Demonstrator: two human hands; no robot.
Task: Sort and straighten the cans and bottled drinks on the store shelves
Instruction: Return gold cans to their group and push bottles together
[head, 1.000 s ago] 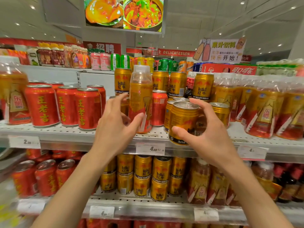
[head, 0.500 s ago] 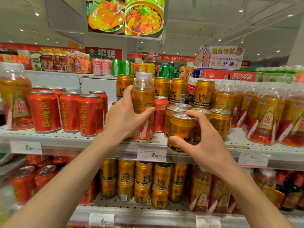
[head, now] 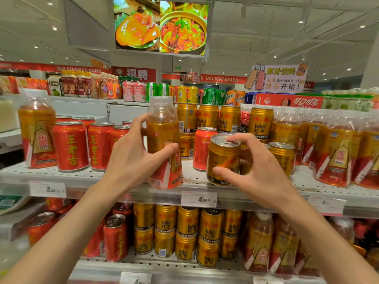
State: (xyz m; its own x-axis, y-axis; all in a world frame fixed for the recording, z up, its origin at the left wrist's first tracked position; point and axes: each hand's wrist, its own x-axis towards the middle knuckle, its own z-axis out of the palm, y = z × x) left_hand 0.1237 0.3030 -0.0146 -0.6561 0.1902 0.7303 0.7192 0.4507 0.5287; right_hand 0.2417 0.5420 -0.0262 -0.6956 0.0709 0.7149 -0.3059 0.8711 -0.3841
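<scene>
Standing at the front edge of the perforated shelf [head: 86, 177]: one gold-labelled bottle [head: 163, 144], gripped by the left hand [head: 131, 158] with thumb across its label. Just right of it, one gold can [head: 222, 158], tilted, pinched by the right hand [head: 260, 171] between fingertip on lid and thumb low on side. Red cans [head: 70, 146] stood left; a price tag [head: 199, 199] hung below.

Perforated white shelf [head: 192, 177] (price-tagged edge); red cans [head: 70, 146], gold cans [head: 284, 156], bottles [head: 336, 152]
</scene>
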